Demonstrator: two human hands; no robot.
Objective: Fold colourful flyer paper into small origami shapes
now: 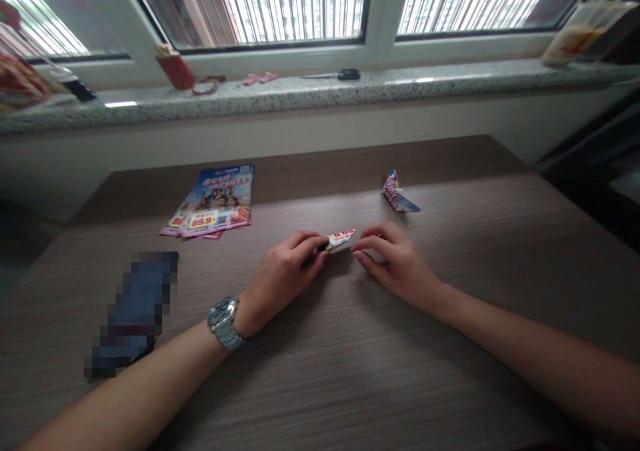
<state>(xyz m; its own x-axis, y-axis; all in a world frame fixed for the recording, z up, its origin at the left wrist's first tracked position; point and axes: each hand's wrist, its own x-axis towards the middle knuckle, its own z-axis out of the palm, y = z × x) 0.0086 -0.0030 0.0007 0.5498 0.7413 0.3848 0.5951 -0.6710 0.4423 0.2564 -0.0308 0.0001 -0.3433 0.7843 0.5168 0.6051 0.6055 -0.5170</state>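
Observation:
Near the middle of the wooden table (310, 371), my left hand (290, 267) pinches a small folded piece of printed paper (341, 239) between thumb and fingers. The paper is white, yellow and red, and its pointed end faces right. Just right of that tip is my right hand (393, 261), its thumb and fingers apart with nothing between them. Farther back on the right stands a folded paper shape (397, 194) in blue, pink and white. A stack of printed flyers (220, 201) lies at the back left.
A dark pixelated object (135, 311) lies beside my left forearm. Along the granite windowsill (300, 94) are scissors (347, 75), pink pieces (260, 78), a red container (175, 69) and a bag (575, 37) at the right.

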